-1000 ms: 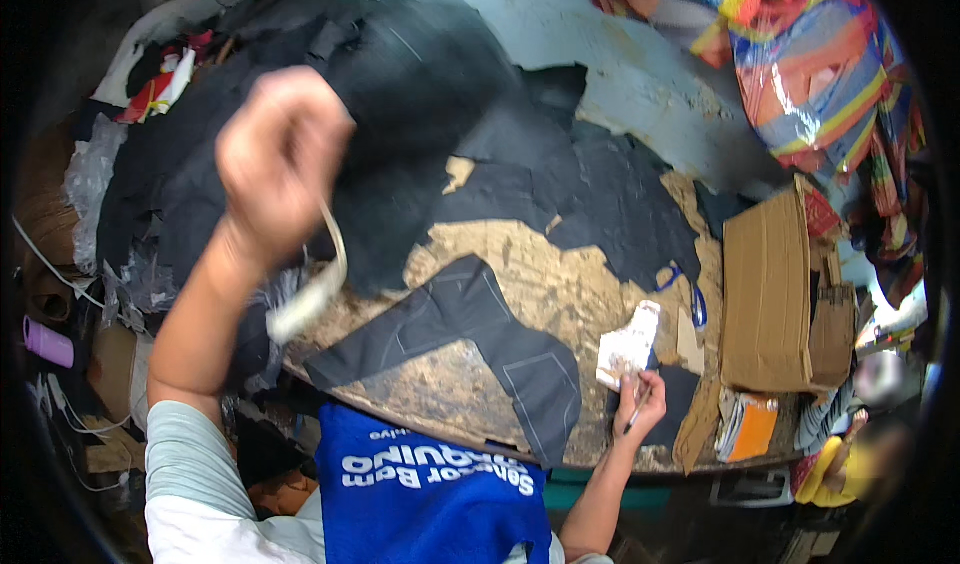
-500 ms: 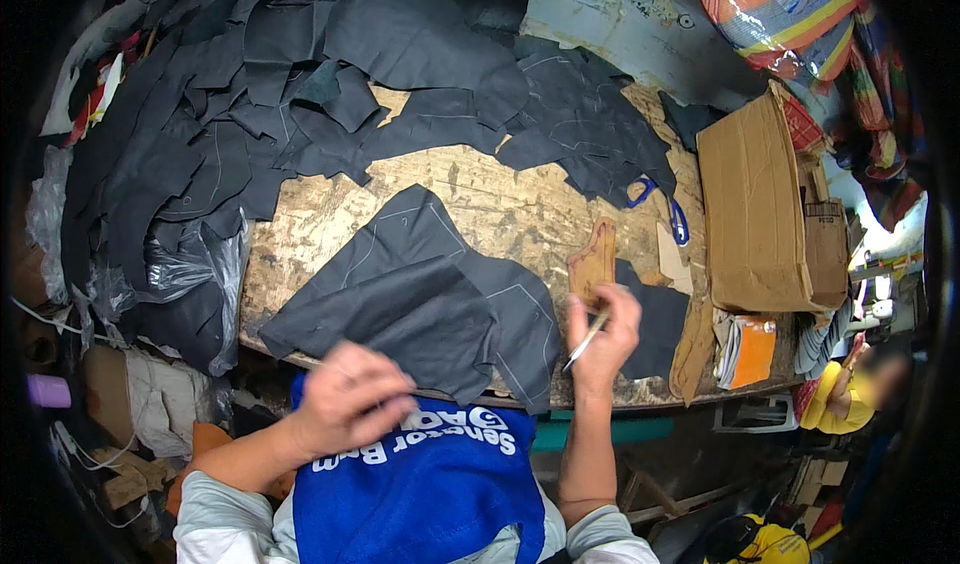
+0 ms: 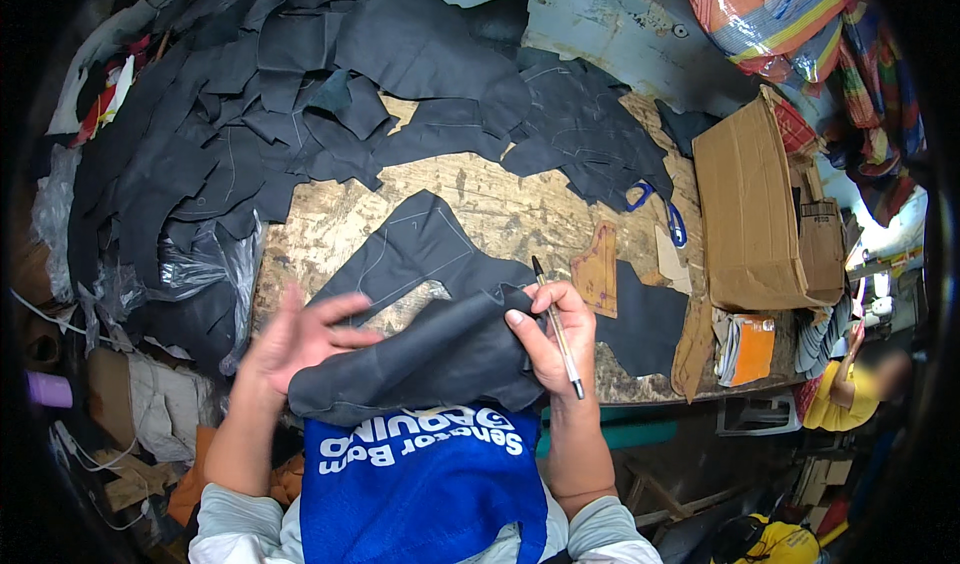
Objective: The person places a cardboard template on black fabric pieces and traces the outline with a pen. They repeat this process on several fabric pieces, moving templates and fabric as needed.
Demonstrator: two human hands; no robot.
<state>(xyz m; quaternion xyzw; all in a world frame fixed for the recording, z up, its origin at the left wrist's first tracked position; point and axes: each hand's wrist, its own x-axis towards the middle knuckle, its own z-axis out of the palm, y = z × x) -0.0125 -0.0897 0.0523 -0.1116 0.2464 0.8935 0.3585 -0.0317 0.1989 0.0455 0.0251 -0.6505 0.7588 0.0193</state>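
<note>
Dark pile: heaped at eleven o'clock from the left hand, over the wooden table.
Left hand: blurred, fingers spread wide, nothing seen gripped; it stood at nine o'clock from the dark sheet, contact unclear.
Dark sheet: curled up at the table's near edge, between both hands.
Sheet work: judging by the grip, lifting and handling the sheet was the step in hand; the next move seemed to call for a firm right pinch and left-hand support.
Flat piece: lay at twelve o'clock beyond the sheet, white-lined; whether the two joined was hidden.
Right hand: at three o'clock from the sheet, pinching its edge, with the pen tucked in the fingers, apparently parked.
Brown pattern: lay at one o'clock from the right hand.
Blue scissors: lay farther out, between one and two o'clock.
</note>
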